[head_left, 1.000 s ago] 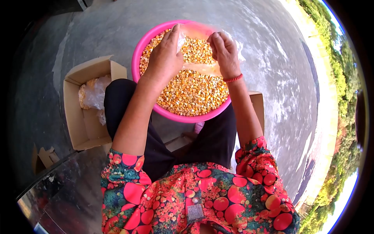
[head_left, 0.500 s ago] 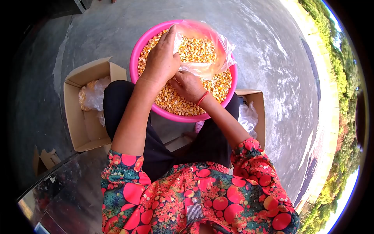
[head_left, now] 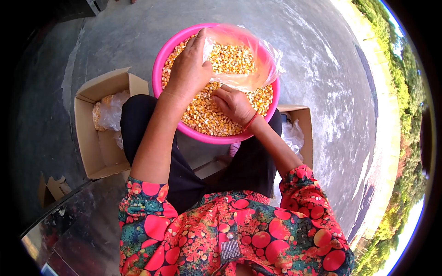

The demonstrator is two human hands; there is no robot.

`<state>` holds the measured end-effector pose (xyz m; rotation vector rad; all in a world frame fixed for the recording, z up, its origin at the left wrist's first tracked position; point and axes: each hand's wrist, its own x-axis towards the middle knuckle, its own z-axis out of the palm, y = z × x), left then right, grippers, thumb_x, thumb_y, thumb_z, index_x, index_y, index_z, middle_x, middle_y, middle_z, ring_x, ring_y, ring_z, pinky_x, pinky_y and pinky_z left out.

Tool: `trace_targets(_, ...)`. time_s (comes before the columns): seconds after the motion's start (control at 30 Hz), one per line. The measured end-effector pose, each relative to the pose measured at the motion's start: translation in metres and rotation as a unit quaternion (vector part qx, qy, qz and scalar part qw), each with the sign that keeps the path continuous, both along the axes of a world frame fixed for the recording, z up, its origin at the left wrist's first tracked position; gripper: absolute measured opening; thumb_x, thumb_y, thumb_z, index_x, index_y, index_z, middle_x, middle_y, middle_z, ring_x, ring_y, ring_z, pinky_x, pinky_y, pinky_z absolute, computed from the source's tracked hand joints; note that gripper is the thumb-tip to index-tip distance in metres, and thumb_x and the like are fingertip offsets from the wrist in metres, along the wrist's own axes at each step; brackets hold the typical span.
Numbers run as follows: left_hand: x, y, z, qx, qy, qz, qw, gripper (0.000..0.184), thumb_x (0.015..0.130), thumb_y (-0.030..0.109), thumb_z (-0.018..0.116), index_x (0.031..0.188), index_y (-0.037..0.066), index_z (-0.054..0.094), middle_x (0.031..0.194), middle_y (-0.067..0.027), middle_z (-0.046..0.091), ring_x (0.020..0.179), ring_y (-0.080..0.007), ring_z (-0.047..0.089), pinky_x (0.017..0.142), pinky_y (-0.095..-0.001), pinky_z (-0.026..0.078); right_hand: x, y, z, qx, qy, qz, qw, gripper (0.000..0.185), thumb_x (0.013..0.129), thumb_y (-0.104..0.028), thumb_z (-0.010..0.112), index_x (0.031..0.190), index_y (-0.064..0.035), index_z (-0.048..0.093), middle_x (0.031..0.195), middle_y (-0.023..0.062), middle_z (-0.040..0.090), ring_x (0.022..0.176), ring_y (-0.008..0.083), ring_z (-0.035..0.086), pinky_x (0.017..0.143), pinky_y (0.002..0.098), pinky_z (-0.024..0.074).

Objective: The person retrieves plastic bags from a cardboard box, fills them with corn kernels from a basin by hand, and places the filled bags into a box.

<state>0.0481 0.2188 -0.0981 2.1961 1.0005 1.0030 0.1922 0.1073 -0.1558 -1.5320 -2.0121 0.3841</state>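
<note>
An outdoor yard, shown by grey concrete ground [head_left: 317, 87] and sunlit trees [head_left: 409, 101] alongside

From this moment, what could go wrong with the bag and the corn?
The thin plastic bag may slip or fold shut, as no hand holds its right side. Corn kernels may spill over the rim of the pink basin if a knee bumps it, since both knees are close.

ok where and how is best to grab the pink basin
Probably by the rim of the pink basin, from left and right together: it is round, corn covers its inside, and the raised edge stands exposed. On the right, grip nearer the camera, since the clear bag overlaps the rim farther back.
</note>
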Motion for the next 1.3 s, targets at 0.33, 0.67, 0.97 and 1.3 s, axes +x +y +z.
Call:
trace_targets(0.33,-0.001,0.0,0.001,-0.007,-0.012,-0.008,1.0,0.07,0.077,0.005,0.061,0.139,0.008,0.029,0.129,-0.0242,0.046,0.121,-0.0357,0.045,0.099,-0.0392,0.039,0.001,-0.009,0.039,-0.347,0.598,-0.093,0.717,0.025,0.097,-0.028,0.045,0.088,-0.008,0.056,0.062,-0.0054,0.039,0.043,0.0016,0.024,0.038,0.0184,0.0201)
trace_targets(0.67,0.0,-0.003,0.004,-0.012,-0.01,-0.014,1.0,0.071,0.076,0.004,0.06,0.14,0.008,0.028,0.129,-0.0241,0.046,0.12,-0.0361,0.044,0.098,-0.0396,0.039,0.025,0.04,0.119,-0.04,0.636,-0.04,0.77,0.025,0.095,-0.023,0.046,0.086,-0.0034,0.059,0.066,-0.0016,0.048,0.05,0.0042,0.037,0.046,0.019,0.0318)
trace_targets(0.97,-0.004,-0.001,0.005,-0.012,-0.017,-0.017,1.0,0.069,0.078,0.006,0.06,0.139,0.007,0.028,0.129,-0.0244,0.045,0.12,-0.0367,0.045,0.099,-0.0401,0.039,0.012,0.049,0.083,-0.037,0.319,-0.1,0.942,0.019,0.091,-0.017,0.055,0.097,-0.0007,0.062,0.092,0.0013,0.063,0.081,0.0064,0.056,0.072,0.0215,0.0448)
trace_targets(1.3,-0.001,-0.002,0.005,-0.014,-0.01,-0.009,1.0,0.068,0.078,0.006,0.058,0.139,0.008,0.028,0.13,-0.0247,0.044,0.122,-0.0363,0.043,0.099,-0.0404,0.038,-0.038,0.034,0.003,0.092,0.005,0.084,0.992,0.019,0.079,-0.012,0.059,0.095,-0.0031,0.062,0.079,0.0152,0.063,0.077,0.0352,0.061,0.069,0.0432,0.0491)
